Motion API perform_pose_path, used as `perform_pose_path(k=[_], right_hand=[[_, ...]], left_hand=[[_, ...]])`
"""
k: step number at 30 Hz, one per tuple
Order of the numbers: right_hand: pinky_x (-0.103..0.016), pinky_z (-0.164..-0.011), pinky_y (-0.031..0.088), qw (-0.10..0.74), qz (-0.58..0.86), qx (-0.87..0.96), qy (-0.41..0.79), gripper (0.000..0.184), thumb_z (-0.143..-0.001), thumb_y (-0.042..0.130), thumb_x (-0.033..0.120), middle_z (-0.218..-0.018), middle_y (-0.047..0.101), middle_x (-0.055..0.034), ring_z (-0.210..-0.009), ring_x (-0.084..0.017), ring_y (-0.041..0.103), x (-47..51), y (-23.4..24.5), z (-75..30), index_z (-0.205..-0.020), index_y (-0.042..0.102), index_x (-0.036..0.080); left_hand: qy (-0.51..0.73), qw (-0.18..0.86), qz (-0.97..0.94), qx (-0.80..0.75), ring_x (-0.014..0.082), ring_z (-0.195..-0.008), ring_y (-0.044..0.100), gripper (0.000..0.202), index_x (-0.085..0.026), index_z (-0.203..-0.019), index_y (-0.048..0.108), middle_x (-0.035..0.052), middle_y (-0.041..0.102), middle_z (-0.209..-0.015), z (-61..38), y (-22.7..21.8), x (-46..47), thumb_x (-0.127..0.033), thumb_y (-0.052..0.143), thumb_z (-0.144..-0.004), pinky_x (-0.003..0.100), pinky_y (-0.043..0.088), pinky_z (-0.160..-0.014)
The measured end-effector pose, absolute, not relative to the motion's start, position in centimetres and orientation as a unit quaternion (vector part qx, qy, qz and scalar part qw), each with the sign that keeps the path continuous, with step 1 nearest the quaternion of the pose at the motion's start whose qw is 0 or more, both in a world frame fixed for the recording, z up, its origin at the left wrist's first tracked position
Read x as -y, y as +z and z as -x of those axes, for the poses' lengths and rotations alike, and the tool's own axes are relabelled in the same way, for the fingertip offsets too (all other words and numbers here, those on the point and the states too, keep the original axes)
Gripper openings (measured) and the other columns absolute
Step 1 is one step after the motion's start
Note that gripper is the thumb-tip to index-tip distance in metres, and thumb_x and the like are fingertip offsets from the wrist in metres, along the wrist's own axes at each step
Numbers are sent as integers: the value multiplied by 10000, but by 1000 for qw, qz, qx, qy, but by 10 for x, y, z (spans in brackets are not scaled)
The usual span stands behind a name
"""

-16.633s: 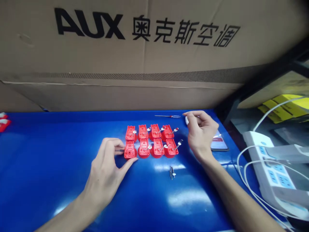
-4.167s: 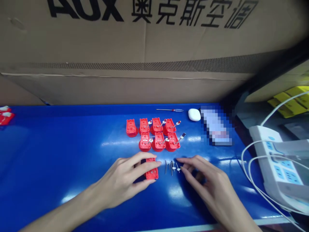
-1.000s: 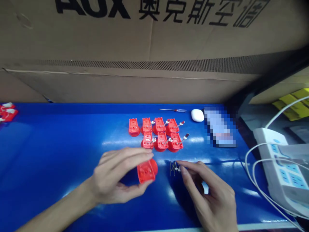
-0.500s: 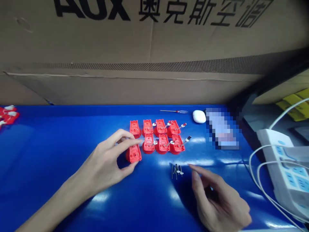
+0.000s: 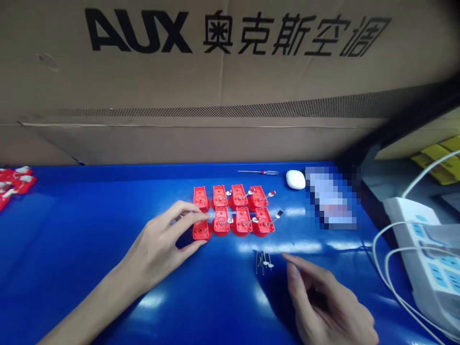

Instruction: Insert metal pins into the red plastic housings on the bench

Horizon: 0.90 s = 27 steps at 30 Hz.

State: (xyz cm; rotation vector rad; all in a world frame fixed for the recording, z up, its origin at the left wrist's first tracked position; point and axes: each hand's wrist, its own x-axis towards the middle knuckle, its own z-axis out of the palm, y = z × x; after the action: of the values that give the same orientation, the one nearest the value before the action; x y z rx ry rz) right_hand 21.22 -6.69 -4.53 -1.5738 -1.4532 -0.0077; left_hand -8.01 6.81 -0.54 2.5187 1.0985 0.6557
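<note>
My left hand (image 5: pixel 161 244) has thumb and fingers around a red plastic housing (image 5: pixel 201 231) at the front left end of two rows. Its fingers hide part of that piece. Several more red housings (image 5: pixel 242 221) stand beside and behind it, most with a thin metal pin (image 5: pixel 276 217) leaning out of them. The housing (image 5: pixel 200 197) directly behind the held one shows no pin. My right hand (image 5: pixel 328 302) hovers just right of a small group of loose metal pins (image 5: pixel 264 262), some with white ends. Its thumb and index tips are slightly apart, with nothing visible between them.
A small screwdriver (image 5: pixel 258 172), a white rounded case (image 5: pixel 295 179) and a blurred-out flat object (image 5: pixel 330 196) lie at the back. A power strip (image 5: pixel 427 254) with white cables stands at right. Red and white parts (image 5: pixel 16 182) sit far left; a cardboard box (image 5: pixel 223 86) walls the rear.
The view has tilted up slightly. The held red housing has shifted a little back and right, closer in line with its row. My right hand stays by the loose pins.
</note>
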Motion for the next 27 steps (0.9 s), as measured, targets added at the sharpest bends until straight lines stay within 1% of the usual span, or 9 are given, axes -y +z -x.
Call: perform_pose_path(k=[4, 8, 14, 21, 27], right_hand=[[-253, -539, 494, 484, 651, 584, 6, 139, -988, 783, 181, -620, 680, 63, -441, -93, 558, 67, -45, -211, -1097, 843, 243], [-246, -536, 509, 478, 649, 591, 14, 131, -989, 779, 194, -578, 633, 71, -419, -92, 533, 67, -46, -213, -1094, 845, 237], [-231, -570, 527, 479, 635, 605, 4, 157, -977, 790, 164, -586, 630, 72, -433, -84, 543, 66, -46, -215, -1109, 841, 230], [-246, -549, 501, 471, 658, 587, 15, 112, -1015, 755, 245, -565, 607, 68, -425, -98, 515, 65, -42, -209, -1070, 852, 242], [-252, -550, 503, 475, 658, 584, 22, 122, -1020, 746, 270, -571, 611, 65, -429, -105, 531, 64, -41, -208, -1064, 857, 244]], left_hand=[[243, 159, -876, -384, 200, -1089, 730, 142, -238, -1160, 689, 58, 696, -1244, 78, -7, -68, -230, 743, -1029, 339, 609, -955], [249, 156, -875, -386, 188, -1058, 718, 71, -219, -1073, 665, 59, 693, -1217, 77, -8, -69, -223, 728, -1040, 326, 594, -930], [251, 144, -876, -385, 183, -1018, 714, 66, -218, -1071, 667, 54, 703, -1176, 77, -9, -70, -235, 724, -1042, 323, 585, -913], [244, 131, -880, -386, 195, -1014, 731, 48, -216, -1040, 665, 53, 717, -1145, 74, -10, -68, -198, 709, -1029, 321, 593, -891], [230, 110, -890, -377, 200, -1027, 739, 99, -228, -1142, 674, 58, 735, -1176, 76, -12, -69, -205, 695, -1048, 333, 595, -895]])
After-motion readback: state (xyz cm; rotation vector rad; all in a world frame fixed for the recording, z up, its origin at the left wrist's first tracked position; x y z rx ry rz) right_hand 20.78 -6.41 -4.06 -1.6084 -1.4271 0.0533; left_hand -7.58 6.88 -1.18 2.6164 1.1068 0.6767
